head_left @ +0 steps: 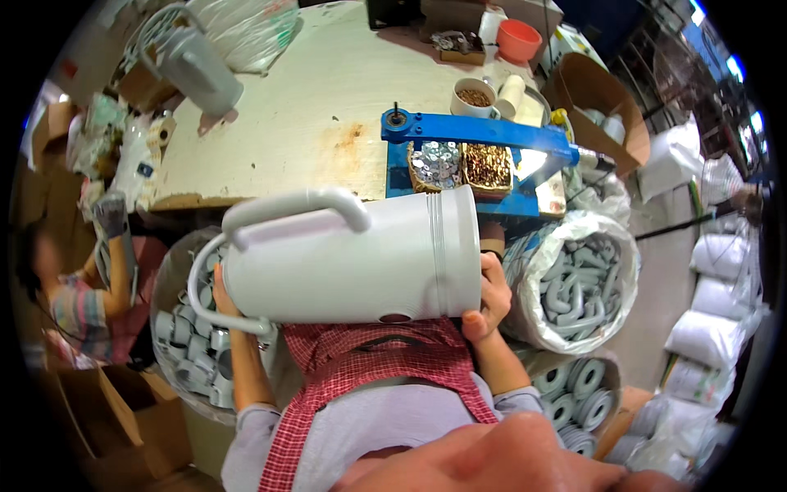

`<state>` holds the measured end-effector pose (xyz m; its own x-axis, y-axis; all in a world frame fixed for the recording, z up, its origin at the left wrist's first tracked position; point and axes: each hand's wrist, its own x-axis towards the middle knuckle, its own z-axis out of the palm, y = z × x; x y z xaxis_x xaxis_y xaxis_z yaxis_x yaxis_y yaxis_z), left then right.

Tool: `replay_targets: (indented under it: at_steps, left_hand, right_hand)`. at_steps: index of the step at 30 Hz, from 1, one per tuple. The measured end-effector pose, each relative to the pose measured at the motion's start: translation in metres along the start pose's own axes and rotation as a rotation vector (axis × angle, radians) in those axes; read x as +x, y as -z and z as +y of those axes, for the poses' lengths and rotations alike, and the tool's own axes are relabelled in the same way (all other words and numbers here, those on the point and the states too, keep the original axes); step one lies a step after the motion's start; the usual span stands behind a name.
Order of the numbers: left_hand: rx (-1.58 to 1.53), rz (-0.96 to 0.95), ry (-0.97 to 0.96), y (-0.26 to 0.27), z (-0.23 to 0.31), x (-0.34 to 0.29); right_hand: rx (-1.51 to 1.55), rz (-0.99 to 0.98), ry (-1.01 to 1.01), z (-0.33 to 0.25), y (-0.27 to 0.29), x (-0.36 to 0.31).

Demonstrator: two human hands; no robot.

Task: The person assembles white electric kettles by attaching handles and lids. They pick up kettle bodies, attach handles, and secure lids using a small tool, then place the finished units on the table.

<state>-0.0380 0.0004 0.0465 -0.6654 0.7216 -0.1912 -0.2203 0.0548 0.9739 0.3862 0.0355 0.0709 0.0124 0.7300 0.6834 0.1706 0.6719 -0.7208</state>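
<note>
A large light-grey plastic jug body (340, 266) lies sideways across my lap, in front of the table edge. A thick handle (299, 202) arches along its upper side, and a thinner bail handle (197, 283) loops around its left end. My left hand (221, 295) holds that left end, its fingers partly hidden behind the jug. My right hand (490, 299) grips the ribbed rim at the right end, thumb out and fingers curled. Just beyond the jug stands a blue riveting machine (484, 131) with its arm reaching left. Beneath the arm sit boxes of silver washers (437, 164) and brass-coloured rivets (487, 166).
Another grey jug (197, 70) stands at the table's far left. Bags hold grey plastic fittings (193, 353) at left and curved handles (582, 283) at right, above grey discs (578, 389). A mug (474, 97) and red bowl (518, 39) stand farther back. A co-worker (82, 303) sits at left.
</note>
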Motion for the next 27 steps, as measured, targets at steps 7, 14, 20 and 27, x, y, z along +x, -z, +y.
replay_targets:
  at_steps: [7,14,20,27]
  left_hand:
    - [0.084,-0.008,0.179,-0.033,0.027,-0.002]
    - [0.224,-0.017,-0.556,-0.025,0.017,-0.034]
    - [0.354,0.178,-0.322,-0.016,0.054,-0.040]
    - [0.671,-0.526,-1.613,-0.011,0.117,-0.050]
  right_hand:
    - [-0.031,-0.022,0.127,-0.006,-0.007,0.015]
    - [0.158,0.050,-0.746,0.085,0.001,-0.008]
    - [0.157,-0.066,-0.684,0.060,-0.030,-0.017]
    - [0.741,-0.598,-1.484,0.132,-0.066,-0.041]
